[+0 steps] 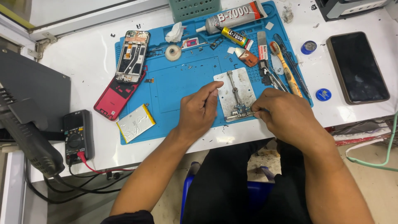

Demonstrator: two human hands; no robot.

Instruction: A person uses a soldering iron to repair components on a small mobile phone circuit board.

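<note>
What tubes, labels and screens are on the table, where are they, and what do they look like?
Big glue tube: top of the blue mat, grey with a red end.
Small glue tube: just below it, yellow and black.
Dark phone: right of the mat, black screen, switched off.
Multimeter: left edge, black, small grey screen, red lead.
Red-and-white labelled tool: upper right of the mat.

White bench [95, 58]: blue mat [178, 83], multimeter [77, 135], dark phone [357, 67].

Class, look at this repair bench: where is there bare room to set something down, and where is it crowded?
Free: the blue mat between the opened phone and the metal plate, and the white table left of the mat. Crowded: the tools and glue tubes at the mat's upper right, and around both hands.
</note>
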